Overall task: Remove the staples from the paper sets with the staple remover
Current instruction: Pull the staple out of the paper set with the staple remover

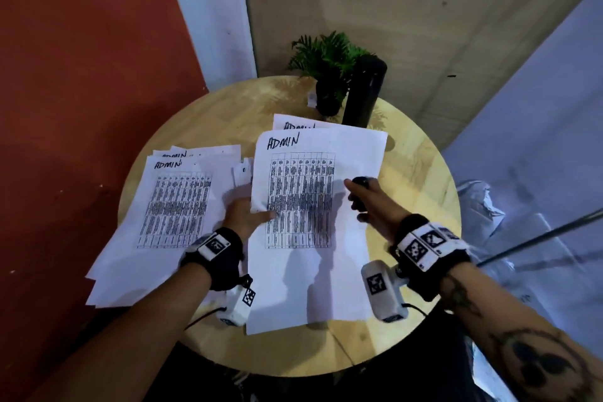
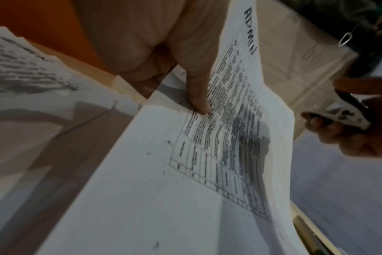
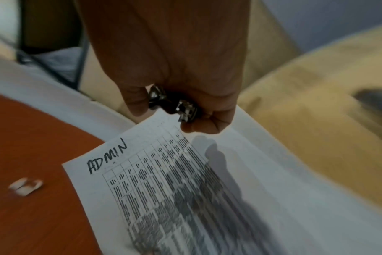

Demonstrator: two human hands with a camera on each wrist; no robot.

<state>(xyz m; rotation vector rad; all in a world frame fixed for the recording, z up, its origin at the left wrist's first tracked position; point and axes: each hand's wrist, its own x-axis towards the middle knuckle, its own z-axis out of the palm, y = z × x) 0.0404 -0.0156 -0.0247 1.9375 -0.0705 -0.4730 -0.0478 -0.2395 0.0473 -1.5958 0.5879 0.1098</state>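
Over the round table (image 1: 421, 170), the left hand (image 1: 243, 217) is pinching the left edge of one "ADMIN" paper set (image 1: 313, 222), its fingers hiding underneath. The right hand (image 1: 367, 201) is gripping the staple remover (image 1: 359, 192), mostly covered. Two other paper stacks are lying partly overlapped: a left stack (image 1: 156, 222) and a far stack (image 1: 293, 123).

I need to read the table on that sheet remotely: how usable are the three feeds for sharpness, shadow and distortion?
Head view: wide-angle bending, the held sheet legible only at "ADMIN", hand shadows across its table. Left wrist view: dim, the left hand near and soft, print smeared. Right wrist view: motion blur over the lower print, the right hand and staple remover dark, their shadow on the sheet.
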